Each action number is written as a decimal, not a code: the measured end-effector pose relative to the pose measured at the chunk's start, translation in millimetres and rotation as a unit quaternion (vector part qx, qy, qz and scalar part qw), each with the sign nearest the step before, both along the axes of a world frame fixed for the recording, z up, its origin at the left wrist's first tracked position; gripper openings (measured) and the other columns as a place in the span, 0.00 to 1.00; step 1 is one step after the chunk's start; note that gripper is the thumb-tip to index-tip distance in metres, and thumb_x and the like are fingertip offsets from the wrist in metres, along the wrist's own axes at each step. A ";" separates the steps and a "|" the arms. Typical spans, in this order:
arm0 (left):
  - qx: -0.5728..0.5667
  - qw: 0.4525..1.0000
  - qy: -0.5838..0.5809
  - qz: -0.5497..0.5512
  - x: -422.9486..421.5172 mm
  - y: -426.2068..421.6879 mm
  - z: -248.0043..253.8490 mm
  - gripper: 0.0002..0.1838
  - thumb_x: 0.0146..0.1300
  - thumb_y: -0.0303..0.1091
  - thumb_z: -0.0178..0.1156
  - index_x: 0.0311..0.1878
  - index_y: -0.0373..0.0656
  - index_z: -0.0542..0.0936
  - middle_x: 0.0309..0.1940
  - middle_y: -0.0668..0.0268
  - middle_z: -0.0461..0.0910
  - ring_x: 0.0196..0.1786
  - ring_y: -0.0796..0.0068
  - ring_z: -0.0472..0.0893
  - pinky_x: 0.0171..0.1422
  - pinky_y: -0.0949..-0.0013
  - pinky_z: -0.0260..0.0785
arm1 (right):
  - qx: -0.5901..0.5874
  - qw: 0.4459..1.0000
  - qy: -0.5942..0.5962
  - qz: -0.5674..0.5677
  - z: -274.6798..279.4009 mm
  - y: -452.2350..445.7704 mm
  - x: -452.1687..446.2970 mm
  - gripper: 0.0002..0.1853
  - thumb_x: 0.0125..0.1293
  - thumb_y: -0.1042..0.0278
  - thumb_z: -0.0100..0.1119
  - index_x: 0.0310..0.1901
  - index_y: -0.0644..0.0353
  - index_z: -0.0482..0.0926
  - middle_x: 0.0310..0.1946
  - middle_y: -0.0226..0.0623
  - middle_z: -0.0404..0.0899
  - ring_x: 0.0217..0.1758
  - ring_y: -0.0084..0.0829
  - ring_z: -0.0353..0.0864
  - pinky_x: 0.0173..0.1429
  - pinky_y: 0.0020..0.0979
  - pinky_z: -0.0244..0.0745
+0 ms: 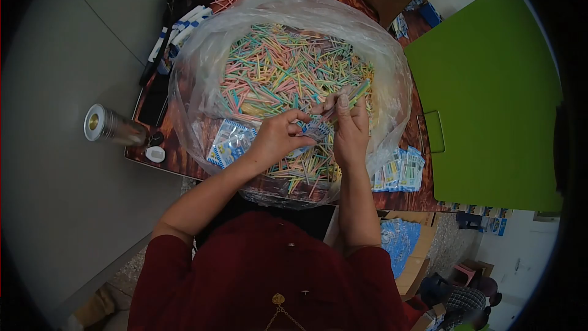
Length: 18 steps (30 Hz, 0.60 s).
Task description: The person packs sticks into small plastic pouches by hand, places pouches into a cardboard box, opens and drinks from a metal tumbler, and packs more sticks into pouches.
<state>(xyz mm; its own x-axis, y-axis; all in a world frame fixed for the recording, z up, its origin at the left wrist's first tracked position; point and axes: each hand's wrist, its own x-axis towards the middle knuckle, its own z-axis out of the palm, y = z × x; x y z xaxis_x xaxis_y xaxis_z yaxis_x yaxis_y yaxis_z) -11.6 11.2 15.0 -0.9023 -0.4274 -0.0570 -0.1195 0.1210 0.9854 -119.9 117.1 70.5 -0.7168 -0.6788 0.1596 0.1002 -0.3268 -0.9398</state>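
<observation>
A large clear plastic bag lies spread open, full of thin pastel sticks in pink, green, yellow and blue. Over the sticks, my left hand pinches the edge of a small clear packet with blue printing. My right hand is closed round a small bunch of sticks, its thumb pressed along them. The bunch points up and away, and its lower end is by the packet; whether it is inside I cannot tell. Beside my left wrist lie blue-and-white printed packets.
More flat packets lie at the table's right front. A green board stands at the right. On the left are a metal can, a small white device and a black strap. Another person is at lower right.
</observation>
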 end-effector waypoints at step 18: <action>0.174 0.983 0.036 -0.048 -2.3 -3.8 3.2 0.22 0.53 0.21 0.69 0.51 0.36 0.73 0.31 0.67 0.83 0.34 0.86 0.78 0.39 0.79 0.70 | 0.042 0.997 0.019 0.054 -22.8 7.9 4.7 0.18 0.75 0.55 0.41 0.55 0.63 0.66 0.52 0.50 0.78 0.58 0.37 0.75 0.64 0.38 0.67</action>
